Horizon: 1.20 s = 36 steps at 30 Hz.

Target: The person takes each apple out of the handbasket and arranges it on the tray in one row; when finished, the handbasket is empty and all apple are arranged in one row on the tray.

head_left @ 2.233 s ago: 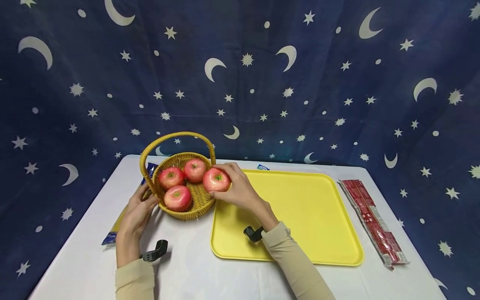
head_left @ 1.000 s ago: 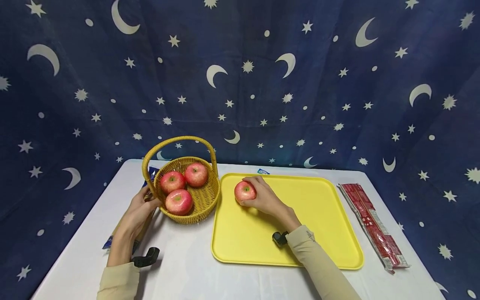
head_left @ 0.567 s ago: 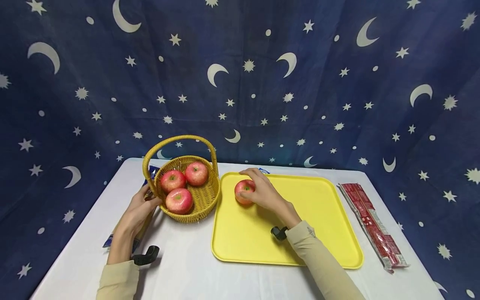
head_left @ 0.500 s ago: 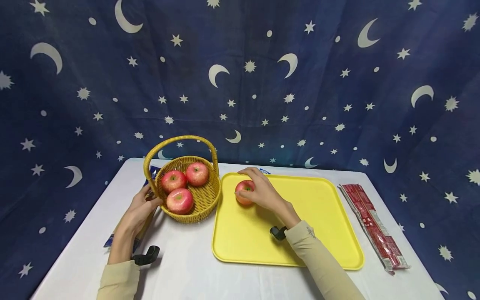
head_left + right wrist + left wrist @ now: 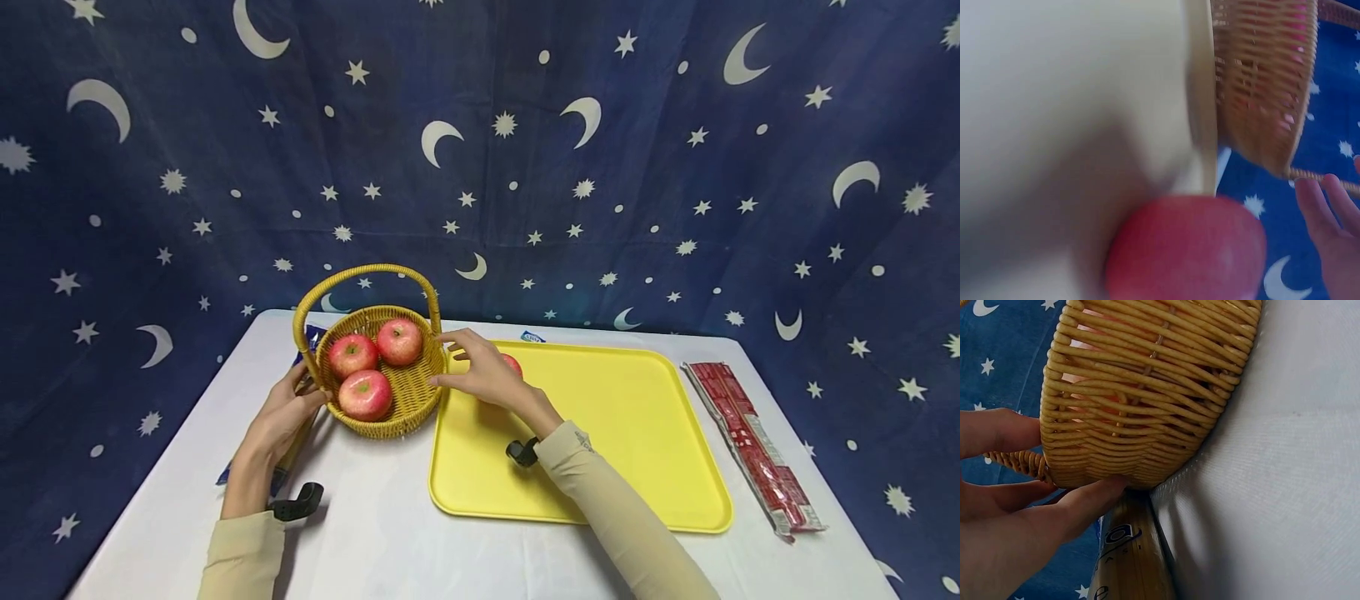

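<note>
A wicker basket [image 5: 408, 392] with a tall arched handle stands on the left half of the table, with a red apple [image 5: 353, 357], a second apple [image 5: 399, 342] and a third apple [image 5: 365, 395] inside. My left hand [image 5: 281, 417] holds its left side by the handle's foot; the left wrist view has the thumb [image 5: 1094, 500] against the woven wall. Over the left edge of the yellow tray [image 5: 600, 442], my right hand [image 5: 480, 371] is empty, fingers apart, close to the basket's right rim. Behind it, largely hidden, another apple [image 5: 1188, 250] sits on the tray.
Partly under the left arm and basket lies a long blue and yellow packet [image 5: 1129, 550]. A red packet [image 5: 750, 446] lies right of the tray. A small blue wrapper [image 5: 532, 337] shows behind the tray. A star-patterned cloth [image 5: 525, 167] hangs behind the table.
My right hand carried an apple out of the basket onto the tray, let go of it, and moved back left to the basket's rim. The left hand stayed at the basket.
</note>
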{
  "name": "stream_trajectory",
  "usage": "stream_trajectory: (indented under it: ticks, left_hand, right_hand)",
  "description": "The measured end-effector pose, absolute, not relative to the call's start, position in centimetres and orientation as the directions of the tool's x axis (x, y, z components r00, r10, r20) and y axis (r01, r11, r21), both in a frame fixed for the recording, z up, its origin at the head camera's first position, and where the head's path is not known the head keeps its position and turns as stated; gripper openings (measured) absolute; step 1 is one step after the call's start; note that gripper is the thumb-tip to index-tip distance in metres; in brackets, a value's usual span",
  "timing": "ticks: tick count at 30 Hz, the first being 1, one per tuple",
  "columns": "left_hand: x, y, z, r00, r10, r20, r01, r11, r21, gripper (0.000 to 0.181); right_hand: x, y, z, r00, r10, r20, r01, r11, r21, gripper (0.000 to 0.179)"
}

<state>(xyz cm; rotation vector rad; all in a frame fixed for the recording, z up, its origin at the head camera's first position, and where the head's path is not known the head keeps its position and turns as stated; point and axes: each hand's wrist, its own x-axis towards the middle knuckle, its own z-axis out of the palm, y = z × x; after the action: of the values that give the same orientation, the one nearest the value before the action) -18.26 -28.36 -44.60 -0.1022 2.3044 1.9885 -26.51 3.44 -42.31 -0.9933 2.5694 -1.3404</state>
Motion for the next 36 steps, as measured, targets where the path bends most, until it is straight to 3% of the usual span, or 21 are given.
stream_trajectory:
  ticks: [6, 19, 27, 36]
  left_hand:
    - [-18.4, -28.3, -44.6, -0.991, 0.025, -0.129, -0.127, 0.073, 0.989, 0.085]
    - [-18.4, -28.2, -44.4, -0.983, 0.024, -0.181, -0.181, 0.002, 0.983, 0.088]
    - [-18.4, -28.2, -44.6, -0.985, 0.034, -0.17, -0.17, -0.019, 0.985, 0.086]
    - [-18.6, -28.3, -44.6, -0.985, 0.031, -0.168, -0.167, 0.007, 0.986, 0.088]
  right_hand:
    - [-26.7, 0.7, -42.4, -0.768, -0.62, 0.159, -0.506, 0.436, -0.744, 0.07]
    - [-26.8, -5.0, -43.0, -0.632, -0.768, 0.101, -0.644, 0.449, -0.62, 0.066]
    - [-26.3, -6.6, -42.9, -0.624, -0.782, 0.007, -0.67, 0.53, -0.519, 0.07]
    - [-26.1, -6.9, -43.3, -0.636, -0.772, 0.013, -0.668, 0.542, -0.51, 0.072]
